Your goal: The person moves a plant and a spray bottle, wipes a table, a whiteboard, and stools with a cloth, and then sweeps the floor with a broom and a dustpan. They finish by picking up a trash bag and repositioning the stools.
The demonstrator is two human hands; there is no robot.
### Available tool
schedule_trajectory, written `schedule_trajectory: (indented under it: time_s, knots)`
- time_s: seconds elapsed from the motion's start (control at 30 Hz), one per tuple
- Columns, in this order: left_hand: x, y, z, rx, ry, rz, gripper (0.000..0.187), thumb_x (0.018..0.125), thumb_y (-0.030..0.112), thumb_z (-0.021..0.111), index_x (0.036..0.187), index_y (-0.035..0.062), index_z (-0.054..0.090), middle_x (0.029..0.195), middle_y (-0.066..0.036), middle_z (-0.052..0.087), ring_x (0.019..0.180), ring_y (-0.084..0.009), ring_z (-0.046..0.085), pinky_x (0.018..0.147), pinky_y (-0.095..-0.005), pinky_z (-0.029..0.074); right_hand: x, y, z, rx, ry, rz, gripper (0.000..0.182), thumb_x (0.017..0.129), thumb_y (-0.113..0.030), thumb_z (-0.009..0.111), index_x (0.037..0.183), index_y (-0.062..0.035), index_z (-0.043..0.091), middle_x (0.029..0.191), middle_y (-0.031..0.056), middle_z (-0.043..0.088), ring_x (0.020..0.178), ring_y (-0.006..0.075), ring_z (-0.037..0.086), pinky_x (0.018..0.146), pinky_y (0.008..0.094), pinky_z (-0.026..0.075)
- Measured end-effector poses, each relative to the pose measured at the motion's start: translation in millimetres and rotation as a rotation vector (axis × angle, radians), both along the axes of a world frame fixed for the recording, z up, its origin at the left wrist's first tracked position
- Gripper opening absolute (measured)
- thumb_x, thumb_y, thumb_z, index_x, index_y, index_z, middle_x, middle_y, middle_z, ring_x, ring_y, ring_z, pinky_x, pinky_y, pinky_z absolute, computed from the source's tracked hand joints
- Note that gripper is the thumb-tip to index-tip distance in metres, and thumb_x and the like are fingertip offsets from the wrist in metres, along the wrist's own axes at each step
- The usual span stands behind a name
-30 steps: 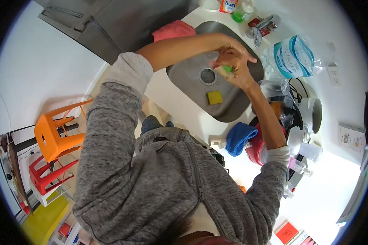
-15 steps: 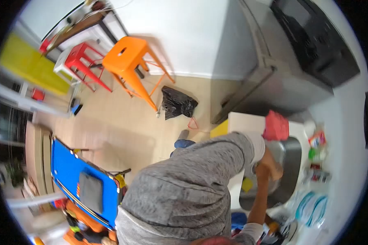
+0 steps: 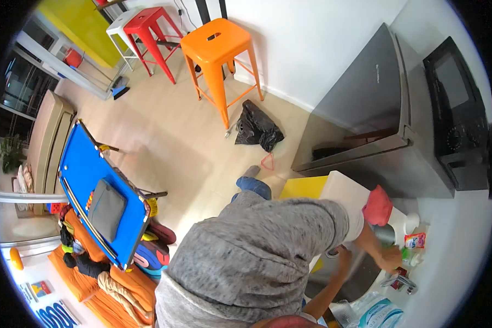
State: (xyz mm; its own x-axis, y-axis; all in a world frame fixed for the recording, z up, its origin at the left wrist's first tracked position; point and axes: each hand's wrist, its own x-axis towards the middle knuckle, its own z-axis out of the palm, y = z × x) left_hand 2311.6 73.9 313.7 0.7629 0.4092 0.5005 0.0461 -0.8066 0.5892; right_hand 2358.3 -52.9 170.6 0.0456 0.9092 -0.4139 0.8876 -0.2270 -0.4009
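My left hand (image 3: 389, 259) reaches over the far side of the metal sink (image 3: 361, 276), its fingers curled at the chrome faucet (image 3: 403, 282). The exact hold on the faucet is partly hidden. Down over the basin is my right hand (image 3: 342, 259), close to a round metal drain (image 3: 332, 253); its fingers are too small and blurred to tell whether they hold anything. A yellow piece (image 3: 316, 265), possibly a sponge, shows at the near side of the sink. A pink-red cloth (image 3: 378, 206) hangs by the sink's left end.
Behind the sink stand a red-and-white packet (image 3: 415, 240) and a plastic-wrapped pack (image 3: 377, 312). A grey refrigerator (image 3: 361, 98) and black microwave (image 3: 456, 115) are to the left. Behind me are an orange stool (image 3: 216, 41), a black bag (image 3: 257, 128), a blue pool table (image 3: 93, 169) and a person on an orange sofa.
My hands were together over the sink; now they are apart. The left has moved to the faucet, while the right stays over the basin. The camera view has shifted and turned.
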Motion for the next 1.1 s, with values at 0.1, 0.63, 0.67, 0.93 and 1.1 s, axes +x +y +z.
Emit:
schedule_trajectory:
  time_s: [0.1, 0.63, 0.67, 0.93, 1.1]
  knots:
    - [13.8, 26.5, -34.2, 0.080, -0.231, 0.190, 0.042, 0.065, 0.042, 0.056, 0.061, 0.0004, 0.059, 0.065, -0.019, 0.057, 0.069, -0.0297, 0.058, 0.060, -0.0417, 0.043, -20.7, 9.4, 55.6, 0.239, 0.344, -0.227, 0.042, 0.071, -0.021, 0.057, 0.106, -0.0024, 0.044, 0.105, 0.0157, 0.048, 0.098, 0.0273, 0.046, 0.079, 0.0389, 0.039]
    - [-240.0, 71.4, -29.2, -0.178, 0.077, 0.598, 0.068, 0.069, 0.046, 0.055, 0.119, 0.0025, 0.036, 0.127, -0.021, 0.026, 0.121, -0.0404, 0.017, 0.096, -0.0557, 0.012, -156.0, 118.2, 53.0, 0.957, -0.097, 0.031, 0.060, 0.078, -0.020, 0.053, 0.128, -0.0038, 0.023, 0.129, 0.0184, 0.028, 0.115, 0.0344, 0.030, 0.094, 0.0384, 0.028]
    - [-249.7, 70.2, -33.5, -0.145, 0.088, 0.568, 0.067, 0.069, 0.044, 0.055, 0.118, 0.0023, 0.037, 0.127, -0.021, 0.026, 0.121, -0.0408, 0.017, 0.096, -0.0555, 0.013, -160.8, 123.0, 45.5, 0.919, -0.066, 0.112, 0.058, 0.080, -0.025, 0.050, 0.127, -0.0025, 0.024, 0.130, 0.0194, 0.025, 0.117, 0.0355, 0.026, 0.096, 0.0395, 0.024]
    - [-399.4, 56.7, -21.1, -0.287, 0.206, 0.116, 0.050, 0.069, 0.027, 0.061, 0.111, 0.0037, 0.046, 0.117, -0.019, 0.041, 0.115, -0.0298, 0.034, 0.092, -0.0500, 0.027, -163.1, 123.0, 126.8, 0.210, 0.035, -0.040, 0.057, 0.083, -0.033, 0.046, 0.130, -0.0090, 0.023, 0.135, 0.0160, 0.018, 0.125, 0.0282, 0.017, 0.101, 0.0395, 0.013]
    - [-593.3, 70.2, 17.1, -1.012, -0.235, -0.376, 0.040, 0.076, 0.023, 0.058, 0.109, 0.0035, 0.049, 0.114, -0.012, 0.050, 0.098, -0.0182, 0.051, 0.082, -0.0303, 0.040, -355.0, 124.5, 250.8, 0.615, 1.634, 0.119, 0.060, 0.073, -0.037, 0.057, 0.122, -0.0105, 0.038, 0.123, 0.0173, 0.039, 0.115, 0.0294, 0.036, 0.098, 0.0367, 0.023]
